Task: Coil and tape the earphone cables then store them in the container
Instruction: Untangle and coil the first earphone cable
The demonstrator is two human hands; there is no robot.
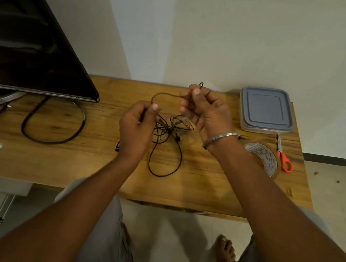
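Just above frame centre the right hand pinches the earphone cable near one end, a short arc running left and down to the pinching left hand, the rest tangled on the table between them, and the lidded container lies nearer the right hand.

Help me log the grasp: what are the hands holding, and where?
The earphone cable: the right hand pinches it near a looped end, the left hand further along; the rest lies tangled on the table.
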